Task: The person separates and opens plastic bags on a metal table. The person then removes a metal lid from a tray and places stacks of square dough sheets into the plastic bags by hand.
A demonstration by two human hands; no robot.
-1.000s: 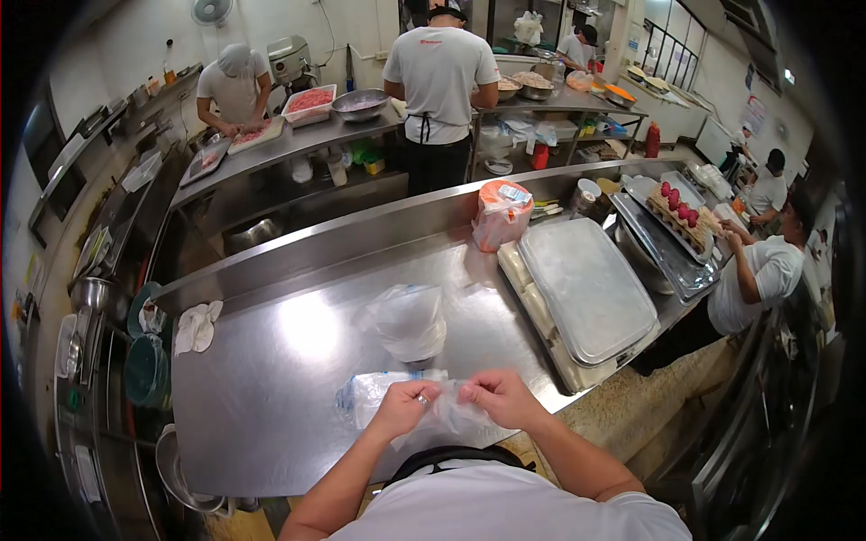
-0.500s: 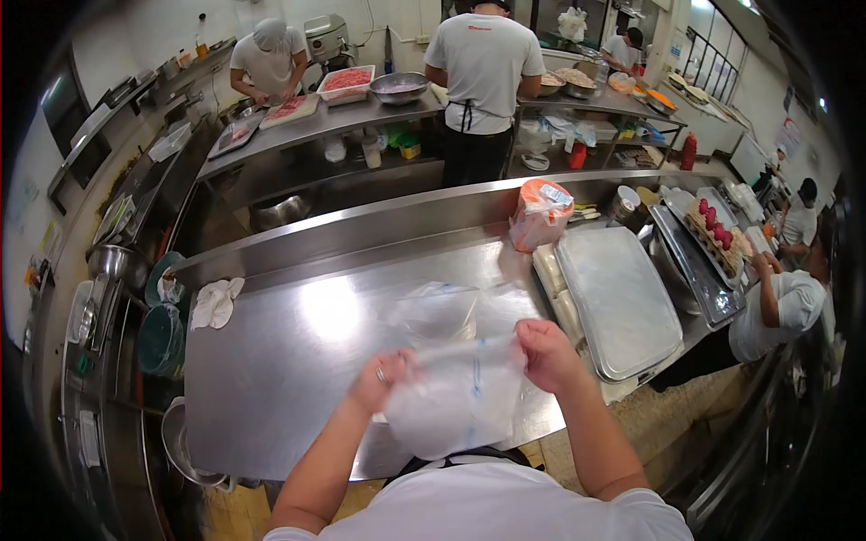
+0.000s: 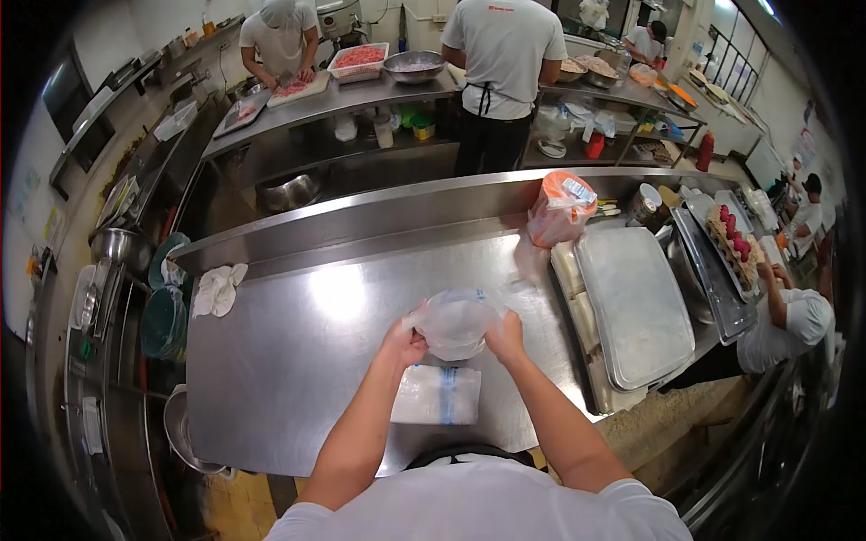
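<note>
A clear plastic bag (image 3: pixel 454 329) is stretched between my hands above the steel table (image 3: pixel 271 379), its mouth spread round. My left hand (image 3: pixel 404 343) grips the bag's left edge, fingers curled. On the opposite edge, my right hand (image 3: pixel 505 337) is closed on the plastic. Just below the bag, nearer my body, a flat stack of clear plastic bags (image 3: pixel 437 395) with a blue printed band lies on the steel.
A white cloth (image 3: pixel 217 290) lies at the table's left. On the right stand an orange-and-white plastic package (image 3: pixel 561 212) and a large lidded tray (image 3: pixel 635 307). A raised steel ledge (image 3: pixel 379 216) runs along the back. Co-workers (image 3: pixel 502 59) stand beyond it and at right.
Both hands have moved forward, away from my body, and closer together. The plastic between them was flat and hanging; now its mouth is rounded open. The bag stack now shows uncovered below.
</note>
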